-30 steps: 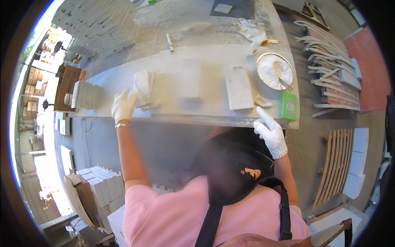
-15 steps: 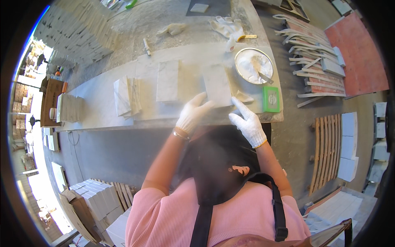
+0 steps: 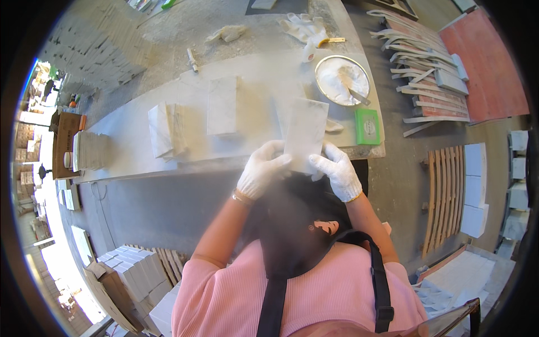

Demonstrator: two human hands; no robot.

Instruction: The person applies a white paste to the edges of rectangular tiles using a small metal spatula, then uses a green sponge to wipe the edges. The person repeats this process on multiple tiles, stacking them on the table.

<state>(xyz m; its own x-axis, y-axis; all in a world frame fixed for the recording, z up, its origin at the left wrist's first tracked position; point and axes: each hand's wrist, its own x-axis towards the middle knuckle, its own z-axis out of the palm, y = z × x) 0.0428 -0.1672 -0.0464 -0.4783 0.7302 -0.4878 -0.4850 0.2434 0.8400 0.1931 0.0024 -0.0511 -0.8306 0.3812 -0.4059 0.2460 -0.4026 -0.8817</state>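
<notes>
A white, faintly veined stone tile point(image 3: 306, 126) is raised in front of me above the table's near edge. My left hand point(image 3: 263, 169), in a white knit glove, grips its lower left side. On its lower right side my right hand point(image 3: 338, 173), gloved the same way, is closed with the thumb on the tile's face. Behind the held tile, part of another tile point(image 3: 282, 109) shows on the table. To the left lie a marbled tile point(image 3: 223, 105) and a small fanned stack of tiles point(image 3: 163, 130). A green block point(image 3: 368, 127) stands right of my right hand.
A round tub of white paste point(image 3: 337, 76) with a scraper point(image 3: 359, 98) in it sits at the table's right. Loose gloves point(image 3: 303, 28) and a marker-like tube point(image 3: 192, 60) lie farther back. Tall tile stacks point(image 3: 106, 48) fill the far left. Wooden slats point(image 3: 443, 196) stand right.
Both hands have taken hold of a tile and lifted it off the table, drawing it toward me. Before, they were reaching to its near corners. The view has shifted slightly.
</notes>
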